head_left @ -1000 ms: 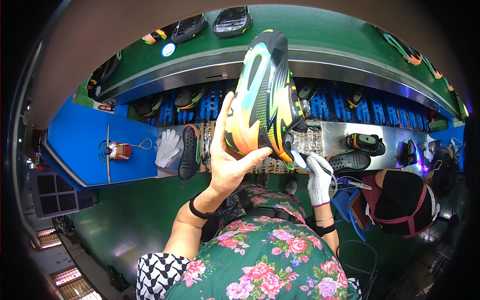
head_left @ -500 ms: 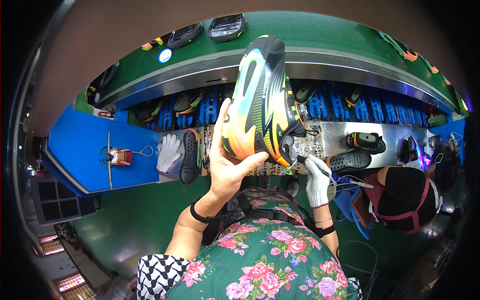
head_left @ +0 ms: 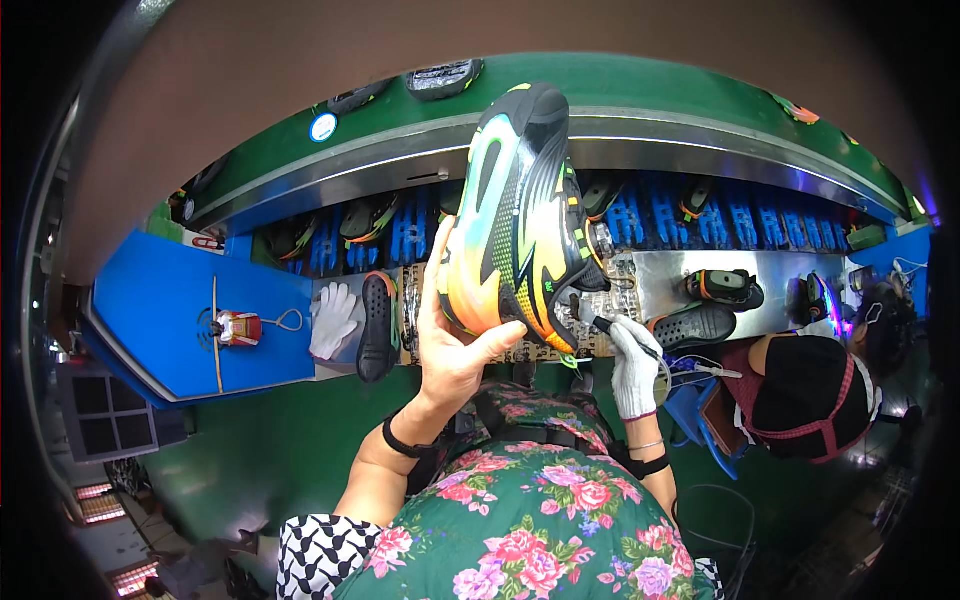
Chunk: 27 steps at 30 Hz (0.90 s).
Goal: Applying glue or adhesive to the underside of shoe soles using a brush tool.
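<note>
My bare left hand (head_left: pixel 452 345) is wrapped round the sole side of a sneaker (head_left: pixel 508 225), black with orange, yellow and turquoise patches. The shoe is raised above the bench, its toe pointing away and its side facing up. Its heel end, with a green loop hanging from it, is nearest me. My right hand (head_left: pixel 635 372), in a white glove, pinches a thin dark pen-like tool (head_left: pixel 602 324). The tool's tip is just right of the heel end, with a small gap between them. I cannot make out the tool's exact kind.
A loose sole (head_left: pixel 378 325) and a white glove (head_left: pixel 334 318) lie left on the metal bench. More shoes (head_left: pixel 725 288) sit to the right. Ahead runs a green conveyor (head_left: pixel 640 75) above blue racks (head_left: pixel 408 232). A blue table (head_left: pixel 150 300) stands left; a co-worker (head_left: pixel 800 395) sits right.
The shoe has turned slightly and its heel end has shifted left, away from the tool in my right hand. The whole view has moved a little.
</note>
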Available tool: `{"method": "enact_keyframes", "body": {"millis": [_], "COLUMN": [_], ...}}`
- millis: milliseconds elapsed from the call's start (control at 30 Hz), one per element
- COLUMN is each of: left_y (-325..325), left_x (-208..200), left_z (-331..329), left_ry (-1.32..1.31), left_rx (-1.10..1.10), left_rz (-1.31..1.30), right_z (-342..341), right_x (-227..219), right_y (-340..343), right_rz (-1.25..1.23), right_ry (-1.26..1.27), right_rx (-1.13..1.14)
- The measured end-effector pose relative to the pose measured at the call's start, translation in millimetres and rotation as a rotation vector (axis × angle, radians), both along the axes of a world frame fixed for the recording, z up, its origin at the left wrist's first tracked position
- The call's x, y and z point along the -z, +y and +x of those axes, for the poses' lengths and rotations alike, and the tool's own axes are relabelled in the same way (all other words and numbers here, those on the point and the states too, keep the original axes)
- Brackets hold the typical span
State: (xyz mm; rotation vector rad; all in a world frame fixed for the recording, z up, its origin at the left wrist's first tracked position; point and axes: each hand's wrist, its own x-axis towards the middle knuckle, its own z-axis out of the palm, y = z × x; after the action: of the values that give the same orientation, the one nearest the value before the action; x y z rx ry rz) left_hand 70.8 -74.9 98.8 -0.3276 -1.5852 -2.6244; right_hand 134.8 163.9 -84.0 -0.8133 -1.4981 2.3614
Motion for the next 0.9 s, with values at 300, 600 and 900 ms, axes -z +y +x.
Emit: {"method": "enact_keyframes", "body": {"millis": [300,600,900], "left_y": [-6,-3,3], "left_x": [20,14,9], "left_z": [7,6,0], "left_ry": [-0.183,-0.166,0.034], "left_rx": [0.100,0.089,-0.057], "left_rz": [0.212,0.177,-0.045], "right_z": [4,4,4], "right_x": [-1,0,8], "right_y": [7,8,8], "right_rz": [-0.032,-0.019,-0.006], "right_ry": [0.025,0.002,0.031], "right_rx": [0.020,0.019,0.020]}}
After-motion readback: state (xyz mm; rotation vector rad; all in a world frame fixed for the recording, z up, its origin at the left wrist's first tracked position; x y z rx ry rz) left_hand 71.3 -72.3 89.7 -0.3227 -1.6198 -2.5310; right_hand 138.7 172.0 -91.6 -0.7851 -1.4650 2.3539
